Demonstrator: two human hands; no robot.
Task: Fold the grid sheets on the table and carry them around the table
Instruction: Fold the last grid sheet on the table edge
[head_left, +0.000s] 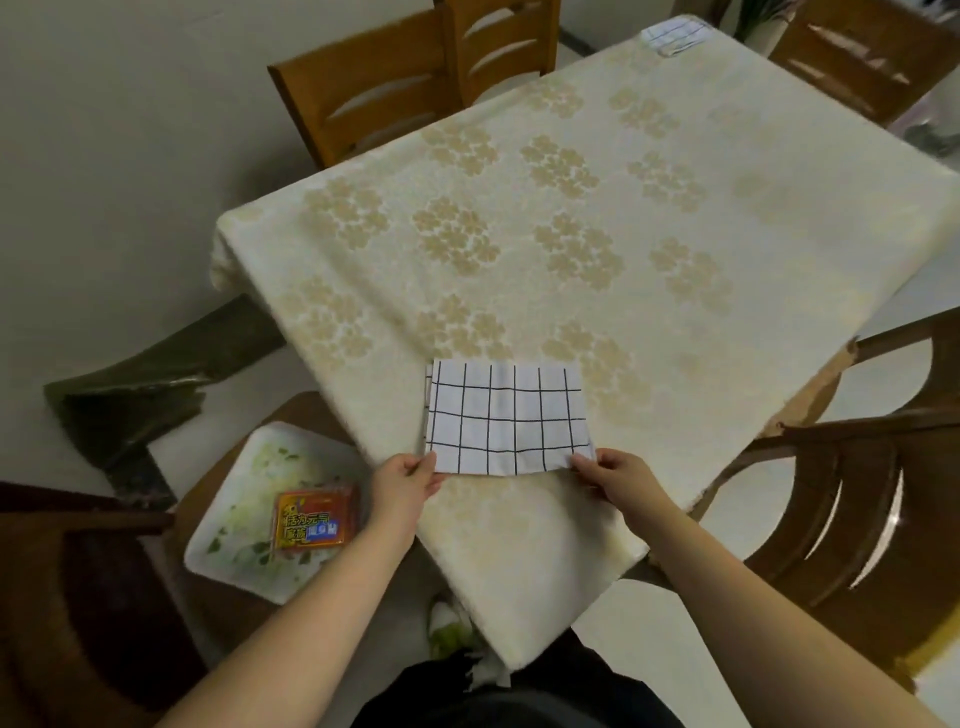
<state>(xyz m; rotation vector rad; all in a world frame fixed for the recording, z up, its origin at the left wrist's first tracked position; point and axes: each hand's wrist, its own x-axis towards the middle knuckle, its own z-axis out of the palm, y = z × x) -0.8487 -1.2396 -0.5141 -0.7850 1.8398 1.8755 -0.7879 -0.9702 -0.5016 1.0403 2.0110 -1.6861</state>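
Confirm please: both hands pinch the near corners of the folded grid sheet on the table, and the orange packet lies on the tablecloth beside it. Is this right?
Not quite. The orange packet lies on the white tray on a chair, off the table. The head view shows it. The left hand and right hand do pinch the grid sheet corners.

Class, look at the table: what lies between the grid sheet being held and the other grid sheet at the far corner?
Head view: only bare flowered tablecloth lies between the held grid sheet and the far grid sheet.
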